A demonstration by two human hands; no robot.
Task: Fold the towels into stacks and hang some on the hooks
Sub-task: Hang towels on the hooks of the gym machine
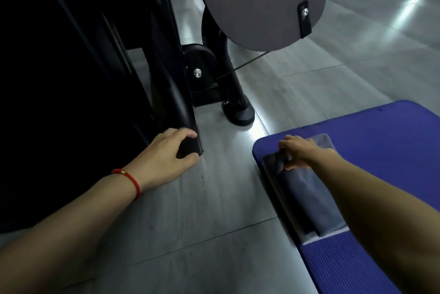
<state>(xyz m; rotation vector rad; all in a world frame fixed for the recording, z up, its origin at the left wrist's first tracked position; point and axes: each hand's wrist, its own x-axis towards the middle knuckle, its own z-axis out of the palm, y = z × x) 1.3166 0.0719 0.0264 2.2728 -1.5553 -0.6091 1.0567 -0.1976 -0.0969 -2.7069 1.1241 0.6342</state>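
Towels (309,189), folded grey ones in a small pile, lay near the left edge of a blue exercise mat (381,141) spread on the grey tiled floor (214,210). The right hand (297,150) reached down onto the far end of the pile, its fingers curled over and gripping the darker top towel. The left hand (166,155), with a red string bracelet (129,178) on its wrist, clasped the lower end of a black machine frame post (188,127), thumb and fingers wrapped round it. A grey rounded cover plate (257,0) hung above the machine's base.
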